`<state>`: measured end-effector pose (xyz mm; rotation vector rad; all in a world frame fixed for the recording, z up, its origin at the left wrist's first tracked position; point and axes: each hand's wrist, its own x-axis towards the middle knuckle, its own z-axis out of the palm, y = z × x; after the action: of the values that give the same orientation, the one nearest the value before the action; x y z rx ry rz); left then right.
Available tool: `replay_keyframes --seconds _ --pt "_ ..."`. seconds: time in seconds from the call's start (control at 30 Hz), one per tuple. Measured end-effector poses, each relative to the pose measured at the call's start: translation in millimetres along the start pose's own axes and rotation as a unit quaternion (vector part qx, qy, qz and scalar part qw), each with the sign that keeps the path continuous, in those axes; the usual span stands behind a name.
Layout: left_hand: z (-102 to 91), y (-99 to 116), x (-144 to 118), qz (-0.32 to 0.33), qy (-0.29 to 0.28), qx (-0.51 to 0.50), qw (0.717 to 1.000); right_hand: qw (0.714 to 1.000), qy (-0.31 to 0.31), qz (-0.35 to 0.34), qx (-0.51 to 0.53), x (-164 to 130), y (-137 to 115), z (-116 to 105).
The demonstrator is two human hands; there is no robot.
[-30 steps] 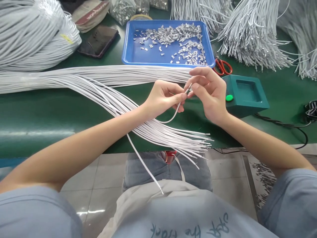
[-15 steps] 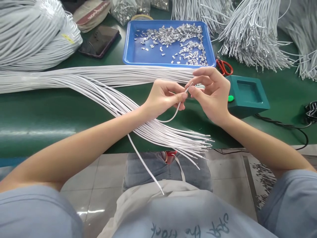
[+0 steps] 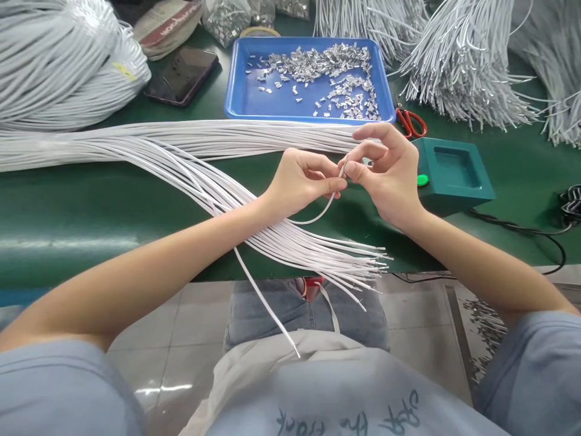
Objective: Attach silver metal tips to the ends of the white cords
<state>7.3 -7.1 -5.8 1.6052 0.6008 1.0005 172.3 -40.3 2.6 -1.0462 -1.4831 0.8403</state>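
Between my two hands, just above the green table edge, I have the end of a single white cord [image 3: 323,213]. My left hand [image 3: 299,181] pinches it between thumb and forefinger close to the tip, so the free end stands stiff and points toward my right hand [image 3: 385,172]. That hand has its thumb and first fingers pressed together at the cord's tip; I judge it holds one of the small metal clips there, but the fingers hide it. The cord loops down below my left hand and joins the fanned bundle of white cords [image 3: 313,248] lying under my left wrist, ends hanging over the edge where I can pick them singly. Beyond my right hand's fingertips sits the blue tray [image 3: 240,97] of loose metal clips [image 3: 331,69], near for quick reach. Just right of my right hand stands a green box [image 3: 454,172] with a green button [image 3: 423,180], and red scissors [image 3: 411,123] lie beyond it.
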Motion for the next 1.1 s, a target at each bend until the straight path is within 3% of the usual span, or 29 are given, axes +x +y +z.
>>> replay_keyframes --seconds 0.3,0.63,1.1 --pt "0.3 0 -1 -0.021 -0.019 -0.034 0.999 0.998 0.020 -0.064 -0.021 -4 5 2" --pt "2.8 4 -2 -0.065 -0.002 -0.026 0.998 0.994 0.093 -0.059 -0.027 -10 5 10" --pt "-0.5 4 -2 -0.073 -0.010 -0.044 0.996 0.997 -0.015 -0.046 -0.059 -3 5 4"
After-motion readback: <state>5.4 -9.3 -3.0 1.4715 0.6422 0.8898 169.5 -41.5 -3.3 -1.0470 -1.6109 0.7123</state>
